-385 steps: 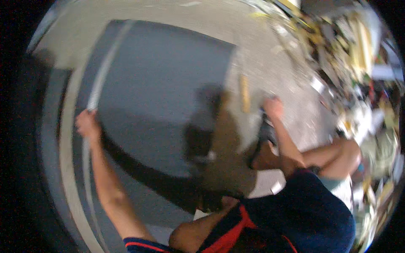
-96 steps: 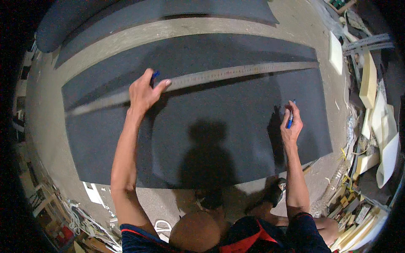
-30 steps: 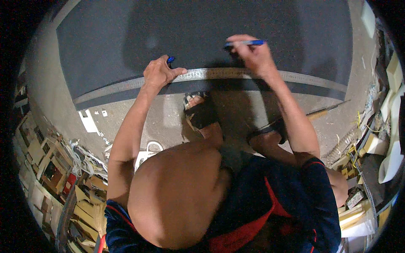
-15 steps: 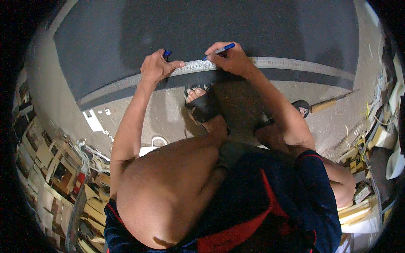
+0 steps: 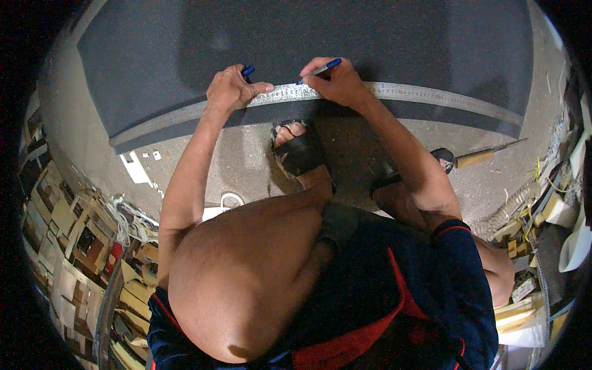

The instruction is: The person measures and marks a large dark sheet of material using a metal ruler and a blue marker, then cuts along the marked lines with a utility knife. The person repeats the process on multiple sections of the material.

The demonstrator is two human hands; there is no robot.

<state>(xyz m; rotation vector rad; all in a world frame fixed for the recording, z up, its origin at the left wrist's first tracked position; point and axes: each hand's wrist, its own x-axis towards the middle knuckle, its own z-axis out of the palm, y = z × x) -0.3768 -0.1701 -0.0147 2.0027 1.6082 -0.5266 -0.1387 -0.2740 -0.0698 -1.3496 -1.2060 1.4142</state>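
Note:
A long metal ruler (image 5: 431, 95) lies across a dark grey sheet (image 5: 265, 37), near the sheet's front edge. My left hand (image 5: 229, 92) rests on the ruler with its thumb stretched along it. A small blue piece that looks like a pen cap (image 5: 248, 71) is held in the curled fingers of that hand. In my right hand (image 5: 339, 83) is a blue-and-grey marker pen (image 5: 325, 68), gripped by fingers and thumb. The pen slants down to the left, its tip at the ruler's far edge. Whether the tip touches the sheet I cannot tell.
My sandalled foot (image 5: 299, 154) stands just in front of the sheet. A wooden-handled pointed tool (image 5: 475, 158) lies on the floor to the right. Scraps of foam and board (image 5: 80, 246) are piled at the left, with more scraps (image 5: 524, 308) at the lower right.
Little has changed. The pen tip stays by the ruler's far edge, with the pen tilted slightly differently. My left hand keeps its place on the ruler; the view has shifted a bit.

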